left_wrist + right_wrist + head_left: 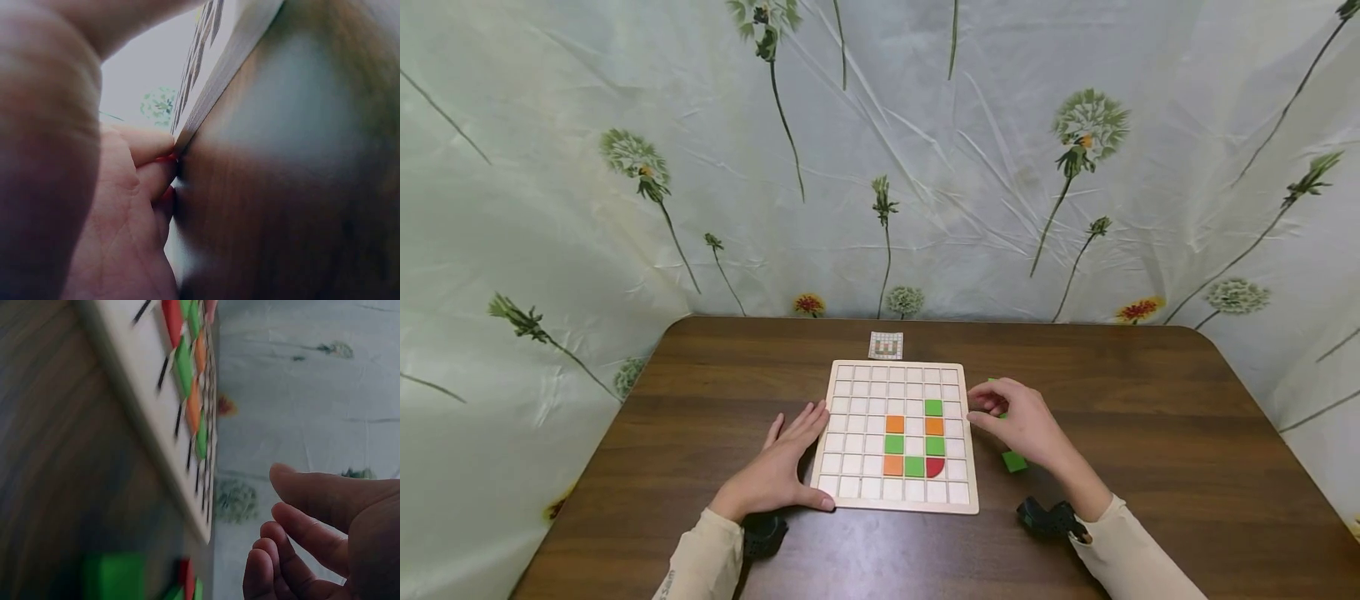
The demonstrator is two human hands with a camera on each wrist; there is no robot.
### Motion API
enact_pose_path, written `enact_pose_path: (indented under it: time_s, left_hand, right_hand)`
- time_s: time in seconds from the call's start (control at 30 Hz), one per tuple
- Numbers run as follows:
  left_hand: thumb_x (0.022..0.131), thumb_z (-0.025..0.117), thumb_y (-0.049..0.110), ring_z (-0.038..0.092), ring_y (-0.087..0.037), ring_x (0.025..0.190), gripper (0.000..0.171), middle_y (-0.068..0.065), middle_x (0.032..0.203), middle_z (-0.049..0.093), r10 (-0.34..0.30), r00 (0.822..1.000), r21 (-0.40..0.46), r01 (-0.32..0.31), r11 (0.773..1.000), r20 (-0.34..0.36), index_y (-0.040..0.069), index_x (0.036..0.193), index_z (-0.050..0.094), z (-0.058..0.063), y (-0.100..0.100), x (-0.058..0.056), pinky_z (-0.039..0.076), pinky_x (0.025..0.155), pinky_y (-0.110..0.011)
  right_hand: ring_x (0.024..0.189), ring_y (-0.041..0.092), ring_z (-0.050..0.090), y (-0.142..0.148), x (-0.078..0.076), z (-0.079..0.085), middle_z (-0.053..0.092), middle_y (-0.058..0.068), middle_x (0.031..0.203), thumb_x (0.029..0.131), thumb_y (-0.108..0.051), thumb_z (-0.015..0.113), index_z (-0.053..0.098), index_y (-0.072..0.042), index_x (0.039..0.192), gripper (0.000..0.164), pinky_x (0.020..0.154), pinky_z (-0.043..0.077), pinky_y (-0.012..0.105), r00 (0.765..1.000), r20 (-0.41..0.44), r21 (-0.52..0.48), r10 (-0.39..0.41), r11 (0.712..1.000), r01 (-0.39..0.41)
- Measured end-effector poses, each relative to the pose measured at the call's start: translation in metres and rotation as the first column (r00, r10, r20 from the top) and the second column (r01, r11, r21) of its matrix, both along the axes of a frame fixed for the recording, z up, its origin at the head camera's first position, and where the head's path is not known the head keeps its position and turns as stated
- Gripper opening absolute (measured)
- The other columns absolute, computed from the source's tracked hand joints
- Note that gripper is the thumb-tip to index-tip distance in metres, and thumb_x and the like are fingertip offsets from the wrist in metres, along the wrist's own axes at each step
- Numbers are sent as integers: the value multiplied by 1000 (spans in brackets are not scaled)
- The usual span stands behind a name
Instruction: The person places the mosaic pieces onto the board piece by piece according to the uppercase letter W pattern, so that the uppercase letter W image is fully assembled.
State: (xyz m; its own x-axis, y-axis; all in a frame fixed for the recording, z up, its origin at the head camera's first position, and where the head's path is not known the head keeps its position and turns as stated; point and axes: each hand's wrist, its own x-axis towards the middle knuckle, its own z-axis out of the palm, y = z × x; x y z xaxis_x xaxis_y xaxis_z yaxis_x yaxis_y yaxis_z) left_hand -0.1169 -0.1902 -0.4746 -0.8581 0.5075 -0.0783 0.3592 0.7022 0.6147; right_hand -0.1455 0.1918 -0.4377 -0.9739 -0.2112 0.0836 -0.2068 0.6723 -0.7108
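A pale wooden grid board (pixel 852 423) lies on the table. Green, orange and red tiles fill several of its cells, among them an upper green tile (pixel 933 407), an orange tile (pixel 895 424) and a red round-cornered tile (pixel 935 467). My left hand (pixel 778 471) rests along the board's left edge, fingers extended, thumb by the near-left corner. Just off the right edge hovers my right hand (pixel 1017 417), fingers loosely bent. In the right wrist view, nothing shows between that hand's thumb (pixel 312 490) and fingers. Below it lies a loose green tile (pixel 1014 462); others are partly hidden behind the hand.
A small printed pattern card (pixel 886 346) lies beyond the board's far edge. A red piece (pixel 186 575) is among the loose green ones right of the board. The brown table (pixel 745 367) ends at a flower-print cloth (pixel 850 242).
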Motion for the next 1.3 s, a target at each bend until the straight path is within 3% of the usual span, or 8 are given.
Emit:
enact_pose_path:
  time_s: [0.53, 0.87, 1.3]
  left_hand:
    - [67, 85, 63, 6, -29, 155, 129, -9, 167, 14, 0, 1000, 18, 1, 1000, -6, 4, 160, 20, -1, 0, 1, -9, 116, -61]
    - [68, 84, 63, 3, -27, 155, 128, -9, 167, 14, -7, 1000, 18, 7, 1000, 18, 4, 160, 19, -1, -1, 0, -10, 117, -60]
    - [68, 84, 63, 4, -28, 155, 128, -9, 167, 13, -5, 1000, 14, 5, 1000, 13, 4, 160, 18, -1, -1, 1, -10, 117, -59]
  right_hand:
    - [81, 16, 56, 46, 4, -10, 64, 4, 94, 85, -15, 80, 73, -3, 110, 29, 69, 49, 30, 997, 8, 85, -73, 994, 72]
    - [83, 18, 60, 51, 12, -13, 68, 5, 95, 84, -18, 82, 72, 1, 107, 31, 72, 51, 35, 996, 57, 128, -72, 990, 65]
    - [78, 18, 57, 45, 6, -16, 65, 7, 91, 82, -25, 84, 70, 3, 105, 40, 69, 49, 35, 985, 105, 201, -138, 973, 115]
